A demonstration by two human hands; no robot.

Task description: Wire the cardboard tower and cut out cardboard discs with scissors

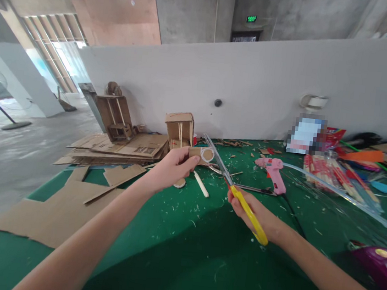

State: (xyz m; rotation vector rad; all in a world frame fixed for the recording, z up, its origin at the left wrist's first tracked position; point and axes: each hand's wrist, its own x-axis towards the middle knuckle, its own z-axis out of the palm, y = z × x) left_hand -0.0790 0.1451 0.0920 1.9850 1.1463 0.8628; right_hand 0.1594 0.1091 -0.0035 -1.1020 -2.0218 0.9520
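Observation:
Near the middle of the view, my left hand (179, 165) pinches a small strip of cardboard (196, 152). A round shape outlined in white shows at the strip's right end. My right hand (247, 209) is closed on yellow-handled scissors (249, 215), whose long metal blades point up and to the left. The blades pass just right of the strip's round end; whether they touch it I cannot tell. Below the strip, a white stick (201, 185) lies on the green table (170, 235).
Cardboard sheets (62, 212) cover the table's left side, with stacked cardboard (138, 146) and two cardboard boxes (114, 117) behind. To the right are a pink glue gun (274, 172), packets of sticks (344, 179) and a purple object (376, 265). Scraps lie around the glue gun.

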